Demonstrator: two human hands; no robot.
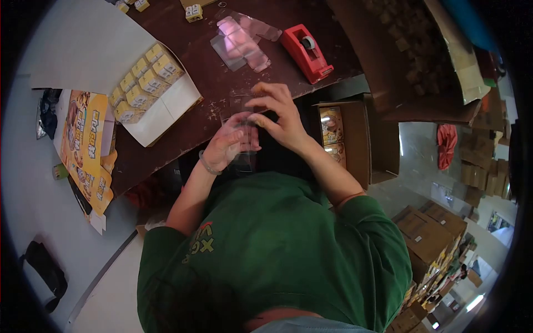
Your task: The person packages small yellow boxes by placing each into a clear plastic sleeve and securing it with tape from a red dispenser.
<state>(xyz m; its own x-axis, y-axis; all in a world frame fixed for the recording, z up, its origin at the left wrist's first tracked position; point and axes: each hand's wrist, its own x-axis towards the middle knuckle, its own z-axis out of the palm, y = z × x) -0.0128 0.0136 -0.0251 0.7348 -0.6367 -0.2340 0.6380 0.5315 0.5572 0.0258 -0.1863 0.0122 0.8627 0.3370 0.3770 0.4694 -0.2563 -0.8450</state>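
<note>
Both my hands are at the near edge of a dark brown table, together holding a clear plastic box sleeve. My left hand, with a bracelet on its wrist, grips the sleeve from the left. My right hand pinches its top right edge with bent fingers. The sleeve is see-through and partly hidden by my fingers. My green shirt fills the bottom of the view.
Further back on the table lie loose clear plastic sleeves and a red tape dispenser. A white tray of small yellow boxes sits left; yellow printed flats hang off the edge. Cardboard cartons and stacked cartons stand right.
</note>
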